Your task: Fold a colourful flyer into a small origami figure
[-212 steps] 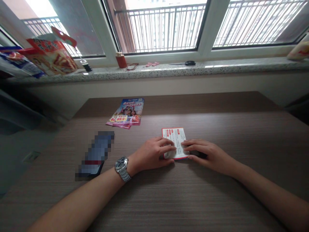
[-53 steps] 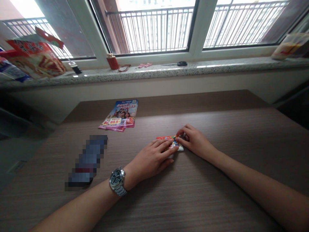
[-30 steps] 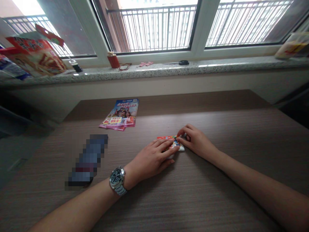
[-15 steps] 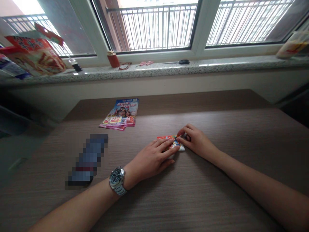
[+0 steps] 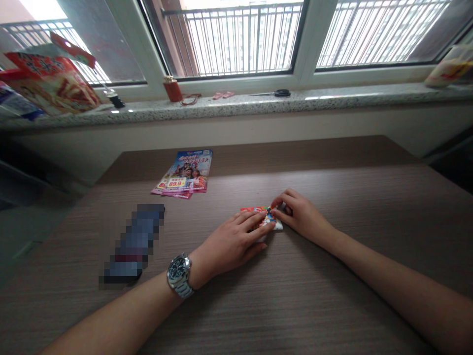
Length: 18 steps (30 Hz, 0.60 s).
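A small piece of printed paper (image 5: 278,226), red, white and blue and seemingly folded, lies on the wooden table (image 5: 318,296) in front of me. Across its left part my left hand (image 5: 236,242) rests flat with the fingers stretched out, covering much of it. A silver watch (image 5: 179,275) is on that wrist. My right hand (image 5: 295,209) has thumb and index finger pinched at the paper's upper right edge, close to my left fingertips. What exactly lies between those fingers is partly hidden.
A stack of flyers (image 5: 190,172) lies at the back left of the table, with a pixelated dark object (image 5: 133,244) nearer me. Along the granite sill (image 5: 236,111) are a red container (image 5: 172,90), scissors (image 5: 281,92), pink packets (image 5: 223,95) and a snack bag (image 5: 55,84).
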Motion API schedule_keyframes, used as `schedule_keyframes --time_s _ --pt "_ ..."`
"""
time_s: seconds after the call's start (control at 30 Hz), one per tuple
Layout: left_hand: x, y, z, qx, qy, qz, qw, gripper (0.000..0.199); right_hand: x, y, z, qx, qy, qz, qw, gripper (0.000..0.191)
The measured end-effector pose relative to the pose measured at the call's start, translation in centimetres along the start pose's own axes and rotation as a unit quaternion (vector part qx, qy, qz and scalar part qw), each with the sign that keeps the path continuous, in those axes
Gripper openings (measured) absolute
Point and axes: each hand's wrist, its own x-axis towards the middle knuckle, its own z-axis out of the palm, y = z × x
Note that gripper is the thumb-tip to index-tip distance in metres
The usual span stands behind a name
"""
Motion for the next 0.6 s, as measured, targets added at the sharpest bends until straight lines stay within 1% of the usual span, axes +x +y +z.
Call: schedule_keyframes --time_s 0.3,0.6 --pt "0.04 0.05 -0.02 0.001 -0.003 -0.003 1.000 0.048 -0.01 0.02 0.02 0.004 0.003 0.002 1.000 0.004" --pt "-0.01 -0.06 0.16 -0.010 0.012 -0.001 1.000 0.047 -0.02 0.10 -0.08 -0.009 0.007 -0.007 1.000 0.005"
